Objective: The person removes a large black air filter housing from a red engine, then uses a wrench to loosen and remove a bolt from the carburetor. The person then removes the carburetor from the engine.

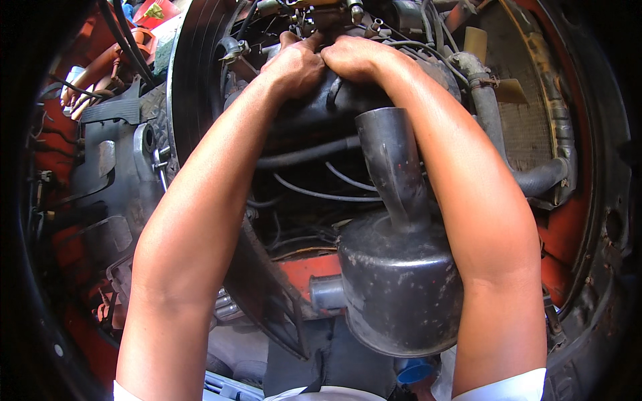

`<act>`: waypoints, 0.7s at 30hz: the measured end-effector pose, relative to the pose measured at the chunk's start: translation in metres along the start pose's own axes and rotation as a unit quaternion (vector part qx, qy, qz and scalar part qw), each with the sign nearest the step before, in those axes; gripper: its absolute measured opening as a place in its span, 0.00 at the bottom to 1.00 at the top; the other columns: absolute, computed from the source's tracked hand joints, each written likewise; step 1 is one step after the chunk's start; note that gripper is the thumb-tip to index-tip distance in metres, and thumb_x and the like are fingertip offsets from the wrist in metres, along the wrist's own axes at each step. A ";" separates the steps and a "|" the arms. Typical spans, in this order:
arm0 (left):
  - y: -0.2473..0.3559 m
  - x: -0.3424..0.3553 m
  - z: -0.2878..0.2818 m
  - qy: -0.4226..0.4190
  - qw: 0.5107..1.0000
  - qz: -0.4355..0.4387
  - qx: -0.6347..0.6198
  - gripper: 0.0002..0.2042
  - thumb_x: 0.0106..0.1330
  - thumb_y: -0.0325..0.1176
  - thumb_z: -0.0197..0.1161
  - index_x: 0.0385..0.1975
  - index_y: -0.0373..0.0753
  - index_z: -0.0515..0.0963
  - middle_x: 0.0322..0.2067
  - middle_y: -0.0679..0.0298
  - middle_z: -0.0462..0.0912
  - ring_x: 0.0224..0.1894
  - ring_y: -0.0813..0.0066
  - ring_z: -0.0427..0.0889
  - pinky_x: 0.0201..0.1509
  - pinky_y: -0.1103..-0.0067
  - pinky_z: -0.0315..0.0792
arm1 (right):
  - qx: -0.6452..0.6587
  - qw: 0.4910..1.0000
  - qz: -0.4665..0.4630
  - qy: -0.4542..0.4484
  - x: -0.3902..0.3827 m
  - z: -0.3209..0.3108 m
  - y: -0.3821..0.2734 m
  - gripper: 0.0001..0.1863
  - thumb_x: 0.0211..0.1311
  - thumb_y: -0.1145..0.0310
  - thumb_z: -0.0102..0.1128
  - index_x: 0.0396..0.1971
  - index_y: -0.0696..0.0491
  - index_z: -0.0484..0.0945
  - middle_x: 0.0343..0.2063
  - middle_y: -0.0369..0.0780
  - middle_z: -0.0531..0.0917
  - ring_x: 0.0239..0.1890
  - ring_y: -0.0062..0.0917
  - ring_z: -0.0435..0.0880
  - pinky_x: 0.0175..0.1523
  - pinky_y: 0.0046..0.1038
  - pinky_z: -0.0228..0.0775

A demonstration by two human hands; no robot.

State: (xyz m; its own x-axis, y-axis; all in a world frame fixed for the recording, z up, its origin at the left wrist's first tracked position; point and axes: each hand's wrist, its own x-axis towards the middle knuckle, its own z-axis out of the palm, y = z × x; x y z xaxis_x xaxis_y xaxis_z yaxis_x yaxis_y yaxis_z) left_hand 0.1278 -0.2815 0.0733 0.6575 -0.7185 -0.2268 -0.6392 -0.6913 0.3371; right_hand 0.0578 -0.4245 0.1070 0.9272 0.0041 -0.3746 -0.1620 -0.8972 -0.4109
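Note:
Both my arms reach over an engine, and my hands meet at its far side. My left hand [294, 69] is closed, its fingers bent in among small metal fittings. Close against it, my right hand [352, 57] is curled with the knuckles up and the fingertips out of sight. Whatever the two hands grip between them is hidden. Just below them lies a dark engine cover [304, 113] with a small curved hook [333, 92]. Nearer to me, beside my right forearm, stands a scuffed black air cleaner canister [398, 281] with a wide upright neck.
A radiator [525, 130], pale fan blades [475, 44] and a thick hose [489, 100] lie on the right. A black hose [307, 154] crosses below the engine cover. Left are a pedal [110, 111] and a curved dark panel [190, 73]. A blue container [414, 371] sits low down.

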 end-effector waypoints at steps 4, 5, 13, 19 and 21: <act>0.003 -0.005 0.003 0.040 0.996 -0.029 -0.078 0.30 0.75 0.48 0.57 0.76 0.52 0.66 0.74 0.49 0.67 0.74 0.43 0.61 0.79 0.58 0.61 | -0.066 0.997 -0.037 0.011 0.006 0.006 0.000 0.23 0.71 0.62 0.46 0.53 0.57 0.85 0.54 0.54 0.85 0.56 0.47 0.85 0.63 0.44 0.76; 0.006 -0.007 0.003 0.051 0.995 -0.037 -0.077 0.28 0.75 0.47 0.56 0.75 0.52 0.68 0.73 0.45 0.66 0.75 0.44 0.62 0.78 0.59 0.63 | -0.065 0.997 -0.023 0.027 0.006 0.010 0.000 0.22 0.71 0.63 0.47 0.53 0.55 0.86 0.53 0.54 0.86 0.55 0.48 0.86 0.62 0.44 0.77; 0.005 -0.010 -0.005 0.031 0.995 0.079 0.044 0.20 0.70 0.37 0.53 0.59 0.51 0.84 0.71 0.47 0.70 0.66 0.30 0.67 0.73 0.60 0.68 | -0.039 0.998 -0.030 0.032 0.003 0.011 0.008 0.21 0.71 0.65 0.46 0.52 0.54 0.87 0.55 0.54 0.84 0.58 0.46 0.84 0.64 0.44 0.75; 0.007 -0.010 -0.002 0.022 0.996 -0.031 -0.083 0.29 0.78 0.47 0.52 0.76 0.45 0.64 0.72 0.39 0.67 0.74 0.41 0.63 0.78 0.58 0.63 | -0.052 0.998 -0.032 -0.007 0.011 0.003 0.003 0.21 0.71 0.66 0.46 0.52 0.54 0.87 0.55 0.55 0.84 0.58 0.47 0.84 0.65 0.44 0.75; 0.011 -0.012 -0.005 0.022 0.995 -0.046 -0.091 0.29 0.78 0.47 0.51 0.76 0.44 0.65 0.73 0.41 0.66 0.75 0.42 0.61 0.79 0.58 0.61 | -0.024 1.000 -0.003 0.001 0.008 0.002 -0.001 0.21 0.71 0.64 0.48 0.55 0.51 0.86 0.58 0.52 0.84 0.60 0.44 0.84 0.66 0.45 0.74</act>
State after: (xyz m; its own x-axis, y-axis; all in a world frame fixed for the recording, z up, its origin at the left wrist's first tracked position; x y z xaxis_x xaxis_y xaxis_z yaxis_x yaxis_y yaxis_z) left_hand 0.1147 -0.2797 0.0839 0.7297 -0.6456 -0.2252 -0.4951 -0.7260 0.4773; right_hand 0.0646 -0.4220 0.1027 0.9285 0.0092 -0.3713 -0.1400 -0.9173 -0.3728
